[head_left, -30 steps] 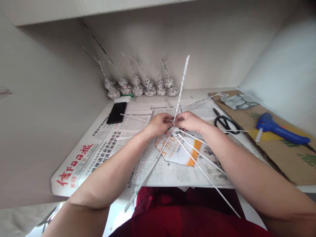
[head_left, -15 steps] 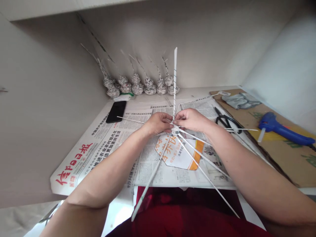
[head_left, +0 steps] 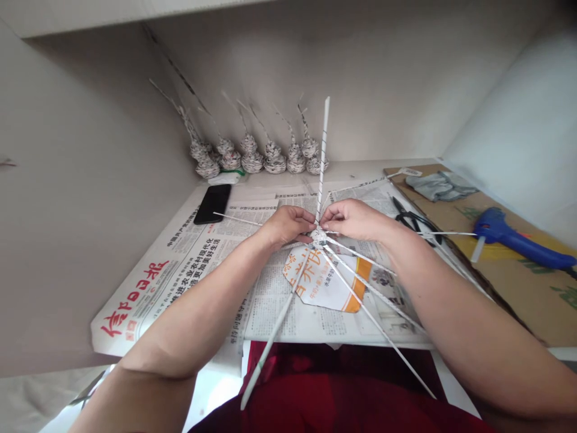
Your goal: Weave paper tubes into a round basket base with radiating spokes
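Observation:
A small woven paper centre [head_left: 319, 237] made of rolled newspaper strips is between my hands, with several thin paper tubes spreading out from it. My left hand [head_left: 292, 226] is closed on its left side, thumb and fingers gripping the weave. My right hand [head_left: 350, 218] pinches a paper strand at the upper right of the weave; the fingertips partly hide which one. One white paper tube [head_left: 323, 157] stands up behind the weave. Another, thicker paper tube [head_left: 269, 346] slants toward my lap. Below the weave lies a cut piece of printed card [head_left: 331, 287].
Newspaper [head_left: 189, 273] covers the tabletop. Several gourd-shaped woven paper pieces [head_left: 274, 161] line the back wall. A black phone [head_left: 213, 203] lies left. To the right are black scissors [head_left: 412, 219], a blue glue gun [head_left: 509, 237] and grey gloves [head_left: 440, 185] on cardboard [head_left: 505, 300].
The upright tube leans a little further right and its tip sits lower. My right hand has shifted slightly right, while my left hand stays almost in place.

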Tool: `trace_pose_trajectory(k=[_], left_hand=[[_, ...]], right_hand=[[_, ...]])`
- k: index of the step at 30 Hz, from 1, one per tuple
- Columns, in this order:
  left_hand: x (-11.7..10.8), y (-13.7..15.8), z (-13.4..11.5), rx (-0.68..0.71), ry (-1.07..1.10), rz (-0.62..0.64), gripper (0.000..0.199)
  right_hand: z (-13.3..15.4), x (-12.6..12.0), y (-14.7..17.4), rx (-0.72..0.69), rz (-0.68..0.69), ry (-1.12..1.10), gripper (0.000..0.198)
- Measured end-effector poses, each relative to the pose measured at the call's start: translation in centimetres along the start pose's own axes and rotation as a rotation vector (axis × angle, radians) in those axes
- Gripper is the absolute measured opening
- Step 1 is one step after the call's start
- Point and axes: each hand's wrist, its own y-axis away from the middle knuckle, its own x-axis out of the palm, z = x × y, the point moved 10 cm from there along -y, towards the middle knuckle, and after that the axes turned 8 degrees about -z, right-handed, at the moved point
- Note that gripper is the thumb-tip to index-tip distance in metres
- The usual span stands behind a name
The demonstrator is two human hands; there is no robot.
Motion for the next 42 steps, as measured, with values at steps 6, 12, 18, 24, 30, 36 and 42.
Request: trace_pose_trajectory(k=[6, 12, 18, 24, 30, 36, 42], left_hand=[[-0.1, -0.2, 0.4, -0.021, 0.021, -0.003, 0.018], [-0.1, -0.1, 0.3, -0.017, 0.029, -0.006, 0.019], [0.0, -0.2, 0.2, -0.021, 0.037, 0.008, 0.018], [0.0, -0.1, 0.1, -0.004, 0.027, 0.024, 0.022], [0.0, 0.0, -0.1, -0.003, 0.023, 0.021, 0.021], [0.0, -0.2, 0.1, -0.001, 0.037, 0.026, 0.018], [0.0, -0.1, 0.1, -0.012, 0.047, 0.035, 0.021]], right_hand=[[0.3, -0.4, 0.2, -0.001, -0.007, 0.012, 0.009], [0.9, -0.9, 0.3, -0.049, -0.056, 0.035, 0.010], [2.1, -1.3, 0.4, -0.126, -0.138, 0.019, 0.015], [2.4, -1.7, 0.5, -0.113, -0.209, -0.005, 0.016], [2.1, -2.1, 0.7, -0.055, -0.282, 0.054, 0.025], [2.7, -1.2, 0.9, -0.069, -0.219, 0.133, 0.016], [2.8, -1.2, 1.0, -0.082, -0.207, 0.152, 0.012]])
